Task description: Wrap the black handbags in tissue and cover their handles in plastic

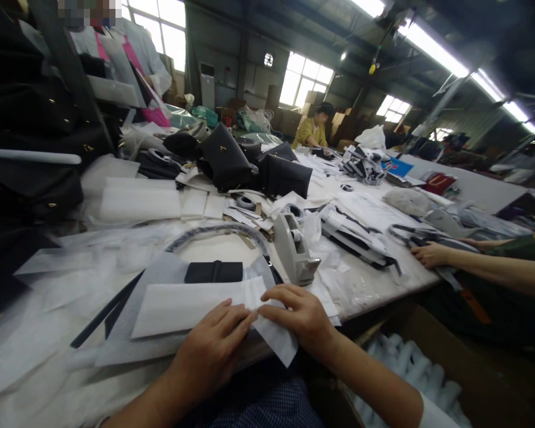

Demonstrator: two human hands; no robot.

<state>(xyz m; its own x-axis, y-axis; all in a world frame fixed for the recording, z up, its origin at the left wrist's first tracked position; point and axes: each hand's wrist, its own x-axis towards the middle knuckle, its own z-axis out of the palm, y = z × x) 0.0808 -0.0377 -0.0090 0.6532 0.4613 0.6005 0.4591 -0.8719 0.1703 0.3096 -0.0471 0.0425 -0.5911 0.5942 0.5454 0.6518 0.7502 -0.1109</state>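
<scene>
My left hand (218,336) lies over the near edge of a white foam sheet (178,306), its fingers stretched out and close together. My right hand (301,315) is closed in a pinch on the sheet's right end, its fingertips almost meeting the left ones. A loose white flap (279,342) hangs below the right fingers over the table edge. Just beyond the sheet lies a black leather strap piece (214,271). A plastic-wrapped curved handle (218,229) arches behind it. Thin translucent tissue paper (129,351) spreads underneath.
A grey tape dispenser (294,249) stands beyond my right hand. Black bags (225,157) and foam sheets (138,199) sit farther back. At right, a co-worker's hand (432,254) touches wrapped straps. A box of white rolls (405,362) stands below the table edge. Two other people work behind.
</scene>
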